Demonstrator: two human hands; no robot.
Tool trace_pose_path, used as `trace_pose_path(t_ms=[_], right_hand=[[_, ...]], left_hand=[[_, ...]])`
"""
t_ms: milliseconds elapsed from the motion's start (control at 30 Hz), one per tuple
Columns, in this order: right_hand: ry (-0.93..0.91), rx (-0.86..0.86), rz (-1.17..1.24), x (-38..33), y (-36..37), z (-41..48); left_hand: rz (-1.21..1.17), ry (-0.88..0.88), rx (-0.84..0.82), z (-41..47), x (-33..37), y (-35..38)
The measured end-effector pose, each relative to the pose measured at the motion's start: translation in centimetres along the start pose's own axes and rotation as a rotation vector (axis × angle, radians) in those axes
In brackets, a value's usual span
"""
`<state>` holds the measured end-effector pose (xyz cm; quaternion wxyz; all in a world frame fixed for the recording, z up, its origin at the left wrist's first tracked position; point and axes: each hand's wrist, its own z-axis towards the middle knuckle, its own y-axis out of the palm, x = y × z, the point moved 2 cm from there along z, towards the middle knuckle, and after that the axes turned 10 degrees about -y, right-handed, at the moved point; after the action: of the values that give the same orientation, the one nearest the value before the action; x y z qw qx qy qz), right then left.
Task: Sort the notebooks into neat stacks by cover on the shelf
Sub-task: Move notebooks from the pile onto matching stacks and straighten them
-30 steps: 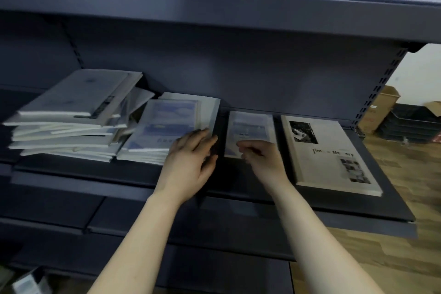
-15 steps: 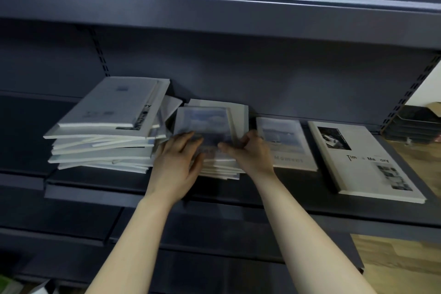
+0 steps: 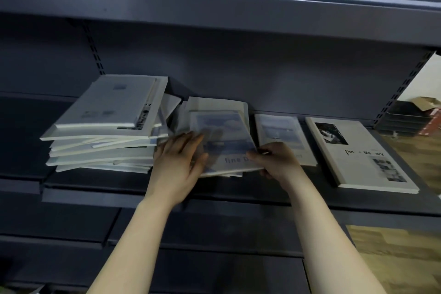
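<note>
A messy tall stack of pale notebooks (image 3: 105, 131) lies at the left of the dark shelf (image 3: 238, 188). Beside it sits a small pile topped by a blue sky-cover notebook (image 3: 224, 141) marked "fine D". My left hand (image 3: 177, 162) rests flat on that cover's left side. My right hand (image 3: 276, 162) pinches its lower right corner, lifted a little off the pile. To the right lie a smaller blue-picture notebook (image 3: 281, 133) and a large white "Time Memory" notebook (image 3: 360, 155), each flat on the shelf.
An upper shelf (image 3: 214, 2) overhangs close above. A lower shelf (image 3: 191, 229) juts out beneath my forearms. At the far right, past the shelf end, stand dark stacked trays (image 3: 401, 119) and a cardboard box (image 3: 427, 102) on a wooden floor.
My right hand moved left from the smaller notebook to the middle pile and took hold of the top sky-cover notebook's corner, raising it. My left hand stayed on that pile.
</note>
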<state>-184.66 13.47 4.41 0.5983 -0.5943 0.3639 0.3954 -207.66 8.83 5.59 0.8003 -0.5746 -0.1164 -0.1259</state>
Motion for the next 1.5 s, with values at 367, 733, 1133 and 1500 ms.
trace_pose_path(t_ms=[367,733,1133,1500], right_hand=[[-0.069,-0.01,0.566,3.6,-5.6,-2.8],[-0.048,0.273,0.538,5.2,-15.9,-2.5],[0.038,0.14,0.505,9.4,-17.3,0.4],[-0.257,0.062,-0.292,10.0,-15.1,2.8]], left_hand=[[-0.049,0.03,0.006,0.1,4.8,0.9],[-0.04,0.114,-0.021,-0.9,14.0,5.1],[-0.031,0.088,-0.043,-3.7,17.1,10.0],[0.021,0.019,-0.015,-3.5,16.2,11.5]])
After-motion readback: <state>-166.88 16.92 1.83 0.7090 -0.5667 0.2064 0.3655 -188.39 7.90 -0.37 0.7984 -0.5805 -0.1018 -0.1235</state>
